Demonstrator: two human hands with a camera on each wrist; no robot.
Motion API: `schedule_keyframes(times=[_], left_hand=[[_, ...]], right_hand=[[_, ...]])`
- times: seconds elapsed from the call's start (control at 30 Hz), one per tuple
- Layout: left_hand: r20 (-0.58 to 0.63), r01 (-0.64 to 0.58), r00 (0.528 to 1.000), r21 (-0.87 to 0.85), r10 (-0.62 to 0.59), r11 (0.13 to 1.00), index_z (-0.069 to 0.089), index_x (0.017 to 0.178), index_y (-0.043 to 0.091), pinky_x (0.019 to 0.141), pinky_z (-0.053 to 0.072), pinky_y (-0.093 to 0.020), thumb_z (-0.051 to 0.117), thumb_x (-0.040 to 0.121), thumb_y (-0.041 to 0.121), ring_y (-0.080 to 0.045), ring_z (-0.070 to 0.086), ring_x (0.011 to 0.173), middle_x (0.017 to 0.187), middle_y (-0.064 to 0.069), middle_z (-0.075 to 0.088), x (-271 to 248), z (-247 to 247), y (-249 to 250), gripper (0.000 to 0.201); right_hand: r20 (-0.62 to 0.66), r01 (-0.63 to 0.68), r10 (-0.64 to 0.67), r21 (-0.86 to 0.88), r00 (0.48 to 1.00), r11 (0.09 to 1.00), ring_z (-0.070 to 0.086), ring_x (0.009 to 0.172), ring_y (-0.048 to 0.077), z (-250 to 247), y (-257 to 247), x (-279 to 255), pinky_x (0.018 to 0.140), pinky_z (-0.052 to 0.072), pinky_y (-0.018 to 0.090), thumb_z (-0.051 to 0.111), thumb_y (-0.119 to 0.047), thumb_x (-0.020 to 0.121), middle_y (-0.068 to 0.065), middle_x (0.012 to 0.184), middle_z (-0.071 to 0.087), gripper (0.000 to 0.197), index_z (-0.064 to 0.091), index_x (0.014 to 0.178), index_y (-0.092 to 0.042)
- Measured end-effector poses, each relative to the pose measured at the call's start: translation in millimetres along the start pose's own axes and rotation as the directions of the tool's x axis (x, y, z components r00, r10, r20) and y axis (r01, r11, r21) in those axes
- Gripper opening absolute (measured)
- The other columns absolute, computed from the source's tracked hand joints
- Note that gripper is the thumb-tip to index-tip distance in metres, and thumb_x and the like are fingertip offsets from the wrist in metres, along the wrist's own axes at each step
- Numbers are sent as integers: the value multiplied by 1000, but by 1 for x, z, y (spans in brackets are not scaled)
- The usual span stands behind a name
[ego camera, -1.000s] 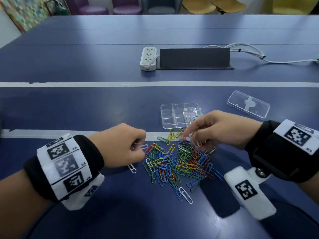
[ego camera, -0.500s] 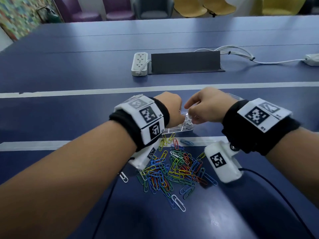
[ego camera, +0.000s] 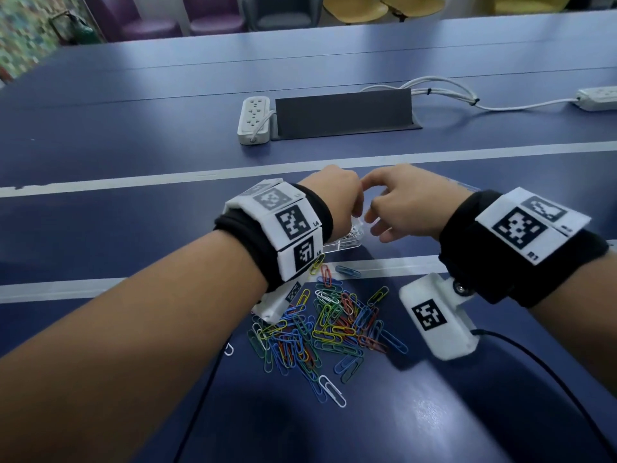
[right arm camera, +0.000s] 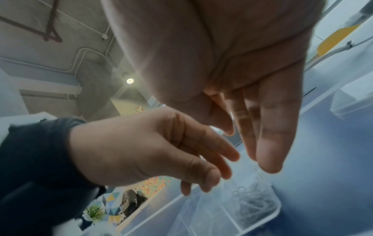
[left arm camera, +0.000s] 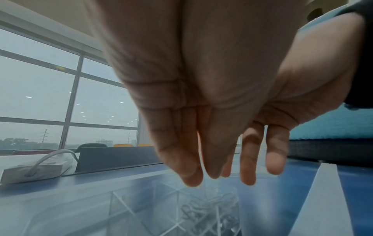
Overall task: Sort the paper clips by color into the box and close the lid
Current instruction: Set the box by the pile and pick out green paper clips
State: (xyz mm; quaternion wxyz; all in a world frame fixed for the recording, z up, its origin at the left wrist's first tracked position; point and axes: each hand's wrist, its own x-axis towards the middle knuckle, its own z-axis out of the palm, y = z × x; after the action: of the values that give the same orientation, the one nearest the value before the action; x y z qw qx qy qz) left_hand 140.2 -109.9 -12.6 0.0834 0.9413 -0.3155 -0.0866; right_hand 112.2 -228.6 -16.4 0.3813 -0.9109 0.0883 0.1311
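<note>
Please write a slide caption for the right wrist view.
Both hands, right hand and left hand, open above clear box holding white paper clips.

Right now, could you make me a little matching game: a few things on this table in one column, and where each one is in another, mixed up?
Things:
1. white clips
2. coloured clip pile
3. power strip
4. both hands

Places:
A. far side of the table
B. over the clear box
C. inside one box compartment
D. loose on the table, nearer than the box

Pairs: 1-C, 2-D, 3-A, 4-B
</note>
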Motion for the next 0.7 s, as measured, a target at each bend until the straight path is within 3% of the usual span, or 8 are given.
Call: schedule_keyframes(times=[0.07,0.13,0.23,0.3,0.4,0.5,0.6,0.7], left_hand=[[-22,0,1000,-21,0,1000,67,108,19,88,48,-28,54,83,8,-18,61,98,105,-2,68,-1,0,-2,31],[-61,-10,998,-24,9,1000,69,104,20,79,42,-22,55,83,11,-14,57,88,96,1,69,-5,-1,-5,27],[-77,-13,997,-25,11,1000,70,94,19,68,31,-16,59,81,20,-11,48,69,72,9,57,-19,-5,-13,17],[-5,-6,1000,-23,6,1000,71,89,21,67,32,-17,62,80,26,-5,46,58,62,13,50,-31,-5,-19,13],[162,22,987,9,-23,1000,70,84,23,66,35,-19,67,78,34,2,45,56,60,14,51,-51,1,-31,13],[260,85,961,35,-91,996,70,81,24,64,39,-20,69,76,33,2,48,56,58,13,54,-71,7,-47,11],[269,145,951,50,-153,988,71,78,23,65,46,-22,69,74,30,-2,52,58,61,9,61,-89,9,-63,8],[288,165,943,30,-166,986,70,76,26,66,49,-21,71,71,30,-2,54,57,63,8,64,-104,8,-76,7]], right_hand=[[3,-5,5,-13,1000,1000,72,80,32,-1,5,-3,73,60,43,37,0,84,19,94,71,42,56,117,-17],[4,12,-12,-35,1000,999,72,78,33,-1,8,-9,72,61,42,40,-3,84,19,89,72,31,61,101,-18],[29,105,-101,-192,994,976,70,60,21,-1,9,-18,66,59,28,49,-11,83,10,71,73,21,65,76,-24],[119,177,-148,-290,982,940,64,51,12,5,6,-24,64,54,22,55,-17,82,-1,61,68,16,68,76,-24],[232,293,-211,-415,949,861,60,65,11,21,-1,-33,73,52,23,59,-21,81,-7,64,64,15,74,84,-24],[309,361,-236,-455,921,814,63,74,20,40,-7,-34,73,54,28,60,-25,82,4,77,72,18,76,84,-16],[325,370,-221,-528,920,764,58,64,27,54,-12,-30,61,50,28,63,-31,80,15,72,68,28,72,76,-5],[298,351,-207,-593,932,725,56,65,29,58,-16,-27,64,52,28,63,-27,79,13,70,62,24,70,77,-4]])
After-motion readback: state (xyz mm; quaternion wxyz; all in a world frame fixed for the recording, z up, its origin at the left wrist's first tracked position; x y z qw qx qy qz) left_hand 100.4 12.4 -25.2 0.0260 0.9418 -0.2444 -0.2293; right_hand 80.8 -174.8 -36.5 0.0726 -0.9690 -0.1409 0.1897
